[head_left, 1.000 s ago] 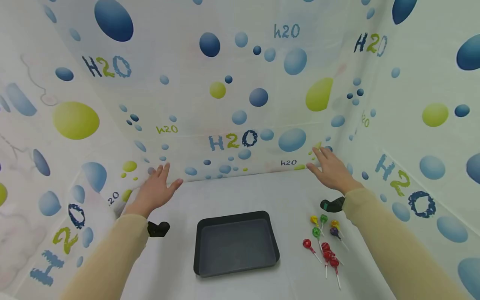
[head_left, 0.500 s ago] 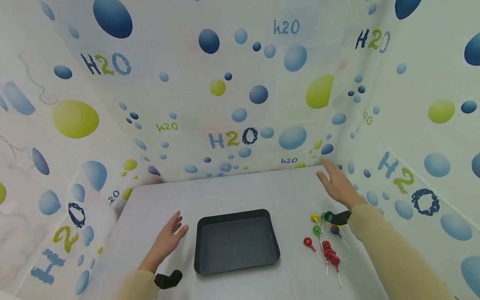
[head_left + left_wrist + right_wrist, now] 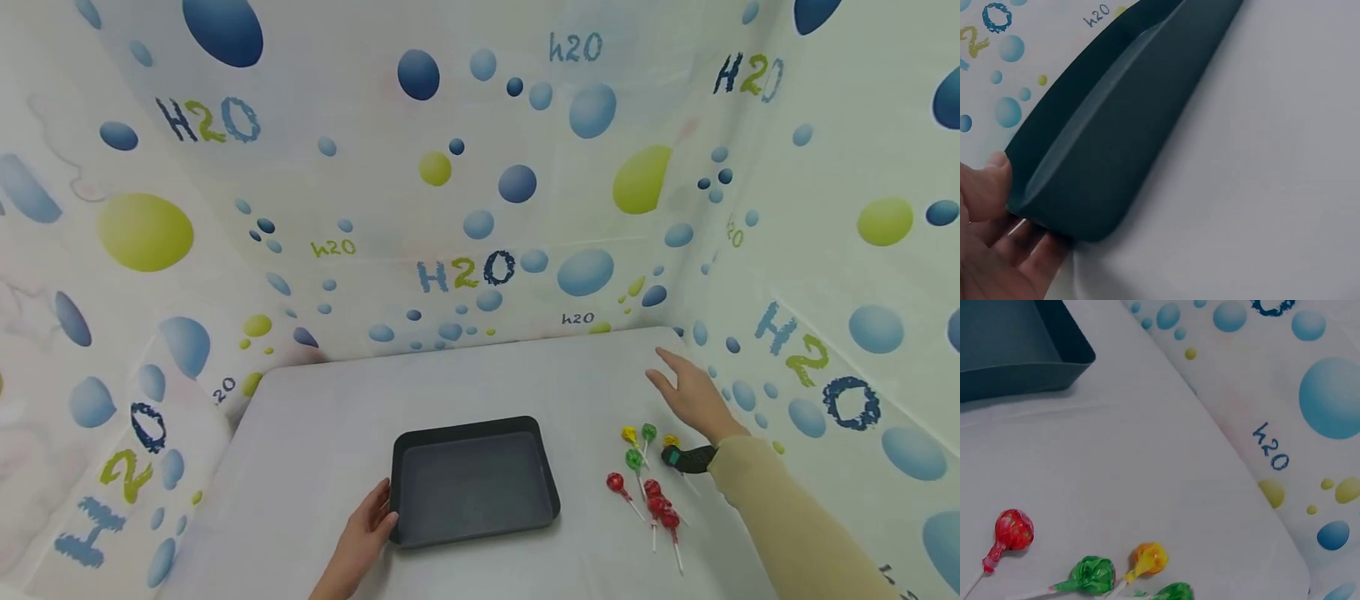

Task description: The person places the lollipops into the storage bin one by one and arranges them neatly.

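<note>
A dark grey baking tray (image 3: pixel 472 487) lies on the white-covered table. My left hand (image 3: pixel 362 533) is at its left edge; in the left wrist view the thumb (image 3: pixel 988 187) lies at the rim while the fingers reach round beneath the wall, gripping it. Above and beyond the lollipops on the right, my right hand (image 3: pixel 690 396) hovers with fingers extended, holding nothing. Those lollipops include a red one (image 3: pixel 615 483), a green one (image 3: pixel 633 459) and a yellow one (image 3: pixel 628 434), with several more red ones (image 3: pixel 656 506) bunched nearer. The dark wrist camera covers part of the group.
White cloth printed with blue and green bubbles forms the back wall (image 3: pixel 480 200) and both side walls. The white table surface (image 3: pixel 315 425) extends left of the tray and behind it. Lollipop sticks point toward the near right.
My left hand has come down from the far left to the tray's left edge and taken hold of it. My right hand has drifted slightly right and nearer. The tray and lollipops stay put.
</note>
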Demonstrator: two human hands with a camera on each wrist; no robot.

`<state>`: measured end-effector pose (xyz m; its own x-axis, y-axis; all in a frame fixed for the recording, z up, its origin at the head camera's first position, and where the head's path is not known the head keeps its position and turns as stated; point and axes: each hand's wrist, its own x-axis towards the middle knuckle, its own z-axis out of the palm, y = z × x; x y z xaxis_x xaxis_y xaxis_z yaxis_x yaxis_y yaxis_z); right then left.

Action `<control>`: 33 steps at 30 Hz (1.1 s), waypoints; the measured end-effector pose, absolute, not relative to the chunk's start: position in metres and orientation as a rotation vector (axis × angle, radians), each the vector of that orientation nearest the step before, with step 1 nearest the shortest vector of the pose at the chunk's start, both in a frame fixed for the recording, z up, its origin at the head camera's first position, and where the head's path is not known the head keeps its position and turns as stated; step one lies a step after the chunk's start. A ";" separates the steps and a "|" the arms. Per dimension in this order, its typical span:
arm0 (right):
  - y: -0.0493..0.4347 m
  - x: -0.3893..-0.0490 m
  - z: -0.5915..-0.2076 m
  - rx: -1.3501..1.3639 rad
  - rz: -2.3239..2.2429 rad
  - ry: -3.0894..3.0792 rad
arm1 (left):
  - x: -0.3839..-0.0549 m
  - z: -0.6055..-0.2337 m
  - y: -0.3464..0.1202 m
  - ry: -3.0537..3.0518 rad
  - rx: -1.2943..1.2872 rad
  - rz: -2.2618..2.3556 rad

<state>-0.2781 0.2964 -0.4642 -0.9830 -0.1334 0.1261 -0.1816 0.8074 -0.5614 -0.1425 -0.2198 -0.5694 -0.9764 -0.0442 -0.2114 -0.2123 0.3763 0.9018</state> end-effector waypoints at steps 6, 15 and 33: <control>0.310 -0.264 -0.498 0.135 0.901 -2.969 | -0.136 -0.572 -0.220 2.479 -0.272 1.665; 0.323 -0.252 -0.545 0.022 0.887 -3.114 | -0.135 -0.573 -0.222 2.441 -0.296 1.692; 0.321 -0.260 -0.579 -0.057 0.832 -3.085 | -0.137 -0.581 -0.216 2.410 -0.243 1.749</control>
<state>-0.2603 0.3211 -0.5792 -0.9979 0.0204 -0.0617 0.0487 0.8640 -0.5011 -0.1370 -0.2164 -0.5808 -0.9750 -0.0404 -0.2185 -0.2202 0.3056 0.9263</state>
